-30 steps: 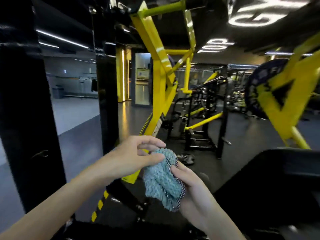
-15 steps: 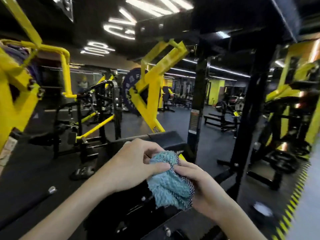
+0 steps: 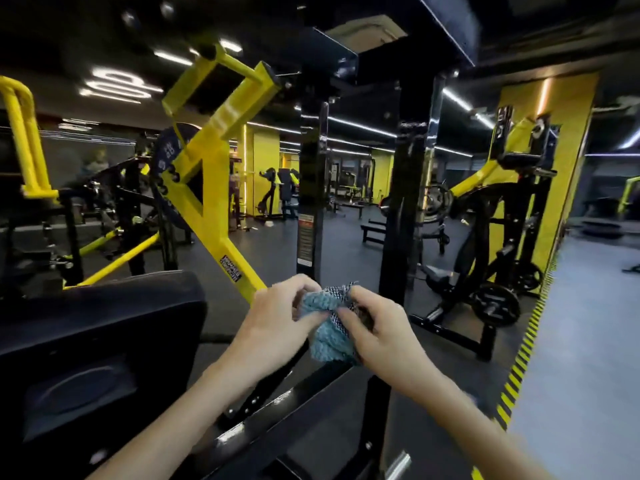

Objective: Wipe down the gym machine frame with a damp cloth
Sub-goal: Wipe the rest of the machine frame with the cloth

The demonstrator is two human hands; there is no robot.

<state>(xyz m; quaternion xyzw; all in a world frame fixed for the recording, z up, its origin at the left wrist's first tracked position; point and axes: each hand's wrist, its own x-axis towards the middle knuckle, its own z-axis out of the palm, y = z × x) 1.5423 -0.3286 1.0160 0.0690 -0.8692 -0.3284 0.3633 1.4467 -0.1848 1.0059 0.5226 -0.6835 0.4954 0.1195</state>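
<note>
A bunched teal cloth [image 3: 329, 336] with a black-and-white checked edge hangs between both hands at centre frame. My left hand [image 3: 277, 317] pinches its left side and my right hand [image 3: 375, 329] grips its right side. The machine's frame surrounds them: a black upright post [image 3: 403, 209] stands just behind the hands, a second black post [image 3: 310, 188] stands to its left, and a yellow lever arm [image 3: 211, 161] slants up at left. A black crossbar [image 3: 277, 420] runs below the hands. The cloth touches no part of the frame.
A black padded seat [image 3: 100, 323] fills the lower left. A dark weight plate [image 3: 169, 174] hangs on the yellow arm. Another black-and-yellow machine [image 3: 491, 216] stands at right, beside a yellow-and-black striped floor line [image 3: 523, 355]. More gym equipment stands far behind.
My view has swung right from the yellow frame to the black uprights. Both hands kept hold of the cloth and have worked it between the fingers.
</note>
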